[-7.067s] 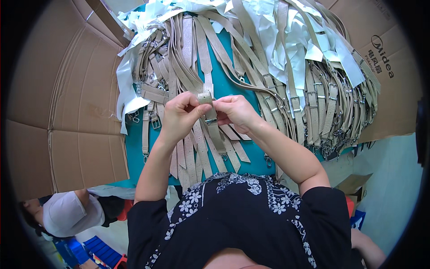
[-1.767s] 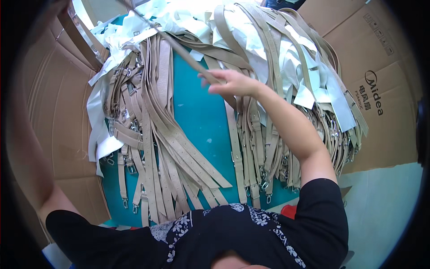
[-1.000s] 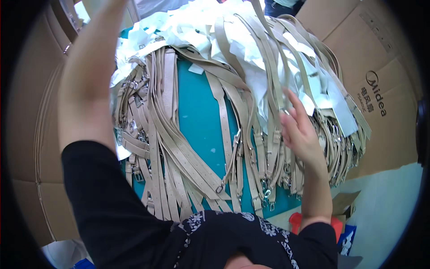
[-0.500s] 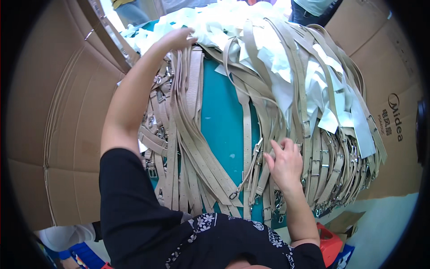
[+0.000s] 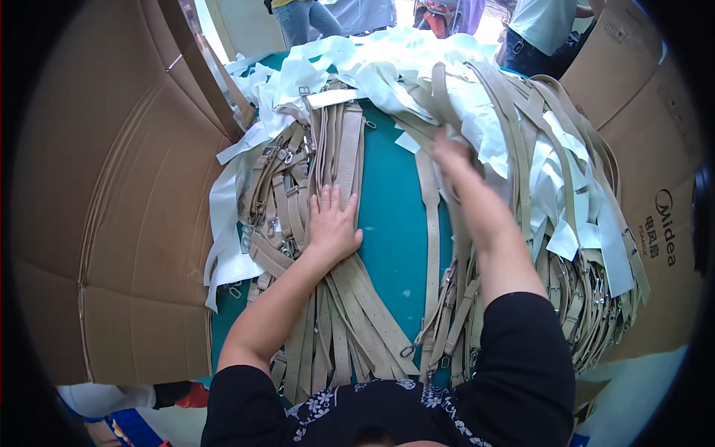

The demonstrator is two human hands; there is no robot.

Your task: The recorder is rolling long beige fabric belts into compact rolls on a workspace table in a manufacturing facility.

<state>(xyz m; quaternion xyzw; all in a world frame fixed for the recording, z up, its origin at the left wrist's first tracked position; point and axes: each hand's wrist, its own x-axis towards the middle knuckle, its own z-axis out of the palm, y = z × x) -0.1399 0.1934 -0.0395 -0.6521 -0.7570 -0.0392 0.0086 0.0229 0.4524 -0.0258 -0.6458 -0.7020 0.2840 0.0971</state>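
While the left hand [image 5: 333, 225] lies open on straps [image 5: 348, 153], sorting seems underway, next needing separation; the blurred right hand [image 5: 451, 151] hides its grip.

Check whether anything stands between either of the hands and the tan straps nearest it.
Nothing visible blocks the left hand: it lies flat on a bundle of tan straps. The right hand, near the straps on the right, is too blurred to tell what lies directly under it; white sheets lie beside it.
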